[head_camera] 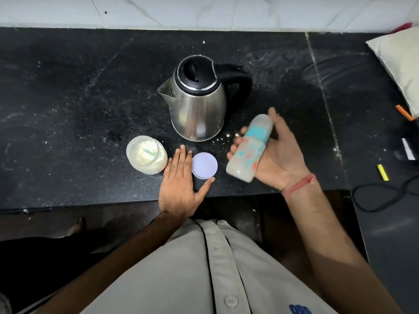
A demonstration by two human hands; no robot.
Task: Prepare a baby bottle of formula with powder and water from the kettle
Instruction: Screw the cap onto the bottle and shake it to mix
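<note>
— What step is this?

— Mixing, I'd judge. Nearest, the left hand (181, 184) lies flat and spread on the black stone counter (68, 109), touching the round pale-lilac plastic lid (204, 165). The right hand (275, 155) grips the capped, cloudy plastic baby bottle with a teal collar (247, 150), tilted and blurred.

— Next?

— Relidding the open clear powder jar (147, 157). The steel kettle (197, 98) stands behind.

No legible txt; kettle (197, 103) base mark, shirt (204, 279) logo too blurry
</note>
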